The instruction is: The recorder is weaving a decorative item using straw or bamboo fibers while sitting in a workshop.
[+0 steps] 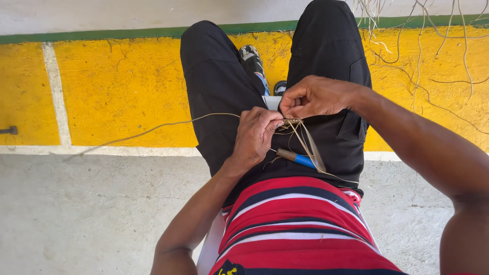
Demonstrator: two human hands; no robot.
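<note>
I am seated, looking down at my lap in black trousers. My left hand (pixel 256 136) and my right hand (pixel 311 97) meet over my thighs, both pinching a small woven knot of pale straw-like fibre strands (pixel 291 122). One long strand (pixel 153 128) trails off to the left past my left knee. Other flat strands (pixel 311 147) hang from the knot down over my lap. A tool with a blue handle and dark tip (pixel 296 158) lies on my right thigh just below my hands.
The floor has a yellow painted band (pixel 122 86) with white lines and a green stripe at the top, and grey concrete (pixel 76 214) nearer me. Loose dry fibres (pixel 423 46) lie at the upper right. My shoe (pixel 253 58) shows between my knees.
</note>
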